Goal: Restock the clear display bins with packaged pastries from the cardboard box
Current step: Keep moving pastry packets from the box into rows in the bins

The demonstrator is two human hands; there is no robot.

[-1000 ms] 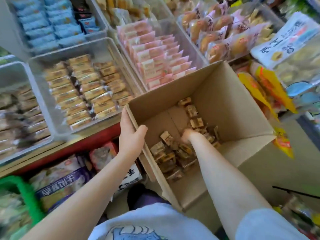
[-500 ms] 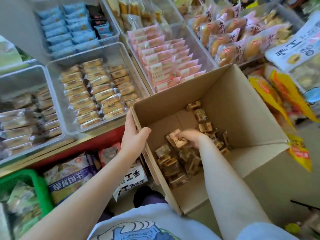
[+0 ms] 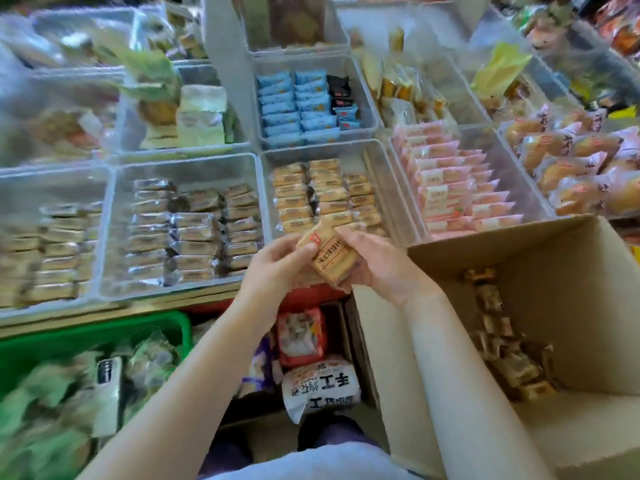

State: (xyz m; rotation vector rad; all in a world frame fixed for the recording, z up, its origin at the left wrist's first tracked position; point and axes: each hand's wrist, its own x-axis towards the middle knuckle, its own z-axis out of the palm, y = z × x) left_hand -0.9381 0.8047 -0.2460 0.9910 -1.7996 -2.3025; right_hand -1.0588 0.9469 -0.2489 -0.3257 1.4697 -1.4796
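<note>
A tan wrapped pastry packet [image 3: 327,252] sits tilted, pinched between both hands. Just beyond them, a clear bin [image 3: 377,188] holds matching packets; right of them, the open cardboard box [image 3: 571,306] holds more.

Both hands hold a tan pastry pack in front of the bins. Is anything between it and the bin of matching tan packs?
Nothing visible. The left hand and right hand hold the pastry pack at the near edge of the clear bin of tan packs, which is open-topped, with bare floor along its right side.
</note>
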